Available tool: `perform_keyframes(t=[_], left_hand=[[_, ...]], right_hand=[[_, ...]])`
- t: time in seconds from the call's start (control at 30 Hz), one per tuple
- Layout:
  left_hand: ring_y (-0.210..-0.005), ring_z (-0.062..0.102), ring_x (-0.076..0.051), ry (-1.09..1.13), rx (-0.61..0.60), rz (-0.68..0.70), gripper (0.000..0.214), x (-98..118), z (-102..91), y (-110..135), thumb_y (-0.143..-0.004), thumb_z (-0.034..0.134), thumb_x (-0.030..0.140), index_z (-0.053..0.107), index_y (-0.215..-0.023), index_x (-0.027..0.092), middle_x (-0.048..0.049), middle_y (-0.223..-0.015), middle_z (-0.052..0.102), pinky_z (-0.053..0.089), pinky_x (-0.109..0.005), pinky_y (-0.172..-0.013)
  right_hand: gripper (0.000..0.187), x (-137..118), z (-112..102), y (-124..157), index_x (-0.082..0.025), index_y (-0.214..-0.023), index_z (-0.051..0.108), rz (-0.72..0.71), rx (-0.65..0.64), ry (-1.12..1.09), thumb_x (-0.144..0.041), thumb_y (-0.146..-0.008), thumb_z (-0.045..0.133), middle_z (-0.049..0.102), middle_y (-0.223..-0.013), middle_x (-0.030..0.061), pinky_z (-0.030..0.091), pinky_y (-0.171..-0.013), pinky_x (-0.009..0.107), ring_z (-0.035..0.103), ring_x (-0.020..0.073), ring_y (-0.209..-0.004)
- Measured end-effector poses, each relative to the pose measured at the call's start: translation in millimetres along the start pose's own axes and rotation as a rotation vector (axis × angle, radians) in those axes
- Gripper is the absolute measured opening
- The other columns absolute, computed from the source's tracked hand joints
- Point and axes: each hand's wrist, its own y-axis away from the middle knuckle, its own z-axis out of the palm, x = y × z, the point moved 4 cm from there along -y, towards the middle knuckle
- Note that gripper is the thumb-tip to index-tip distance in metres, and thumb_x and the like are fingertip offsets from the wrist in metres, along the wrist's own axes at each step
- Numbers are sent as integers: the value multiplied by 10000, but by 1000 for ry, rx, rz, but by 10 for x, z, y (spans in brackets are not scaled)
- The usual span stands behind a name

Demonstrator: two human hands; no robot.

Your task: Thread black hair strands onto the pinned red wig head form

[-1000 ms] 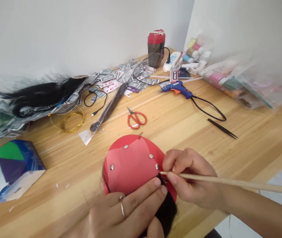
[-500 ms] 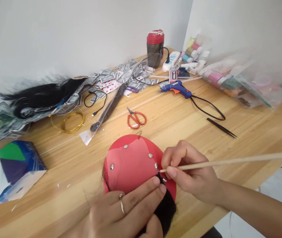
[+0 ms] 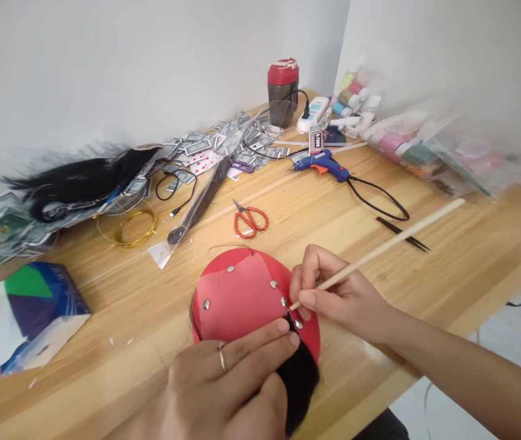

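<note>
At lower centre, the right hand [image 3: 352,307] pinches a stick [image 3: 402,239] slanting down-left to black hair [image 3: 303,379]. The left hand [image 3: 228,382] lies flat across it

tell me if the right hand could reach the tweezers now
Probably yes: the tweezers lie beyond the right hand, but the stick it holds crosses in front of them and may need setting down.

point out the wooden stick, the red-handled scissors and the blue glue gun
Wooden stick [image 3: 382,251], head view: middle of its shaft.
Red-handled scissors [image 3: 242,209], head view: the pivot.
Blue glue gun [image 3: 323,160], head view: middle of its body.
</note>
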Motion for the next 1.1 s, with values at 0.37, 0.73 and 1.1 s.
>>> perform_keyframes(t=[0.37, 0.73, 1.1], left_hand=[[-415, 452, -84, 164, -311, -329, 257, -179, -213, -424, -984, 459, 197, 581, -760, 222, 71, -561, 547, 342, -190, -385], [-636, 678, -245, -361, -873, -535, 257, -153, 19, -635, -979, 409, 226, 650, -889, 228, -39, -715, 713, 188, -308, -499], [-467, 571, -175, -599, -774, -263, 168, -58, 66, -532, -889, 529, 93, 638, -804, 188, -11, -558, 587, 82, -321, -440]], right_hand=[[307, 33, -3, -37, -192, -808, 505, 60, 18, -45, -381, -910, 724, 635, -601, -40, 296, -449, 192, 431, 65, -457], [325, 94, -7, -66, -203, -800, 493, 115, 23, -109, -394, -858, 750, 642, -557, -48, 214, -390, 170, 356, 45, -386], [296, 103, 3, -86, -204, -808, 489, 121, 21, -133, -369, -860, 730, 650, -551, -54, 215, -372, 159, 363, 43, -370]])
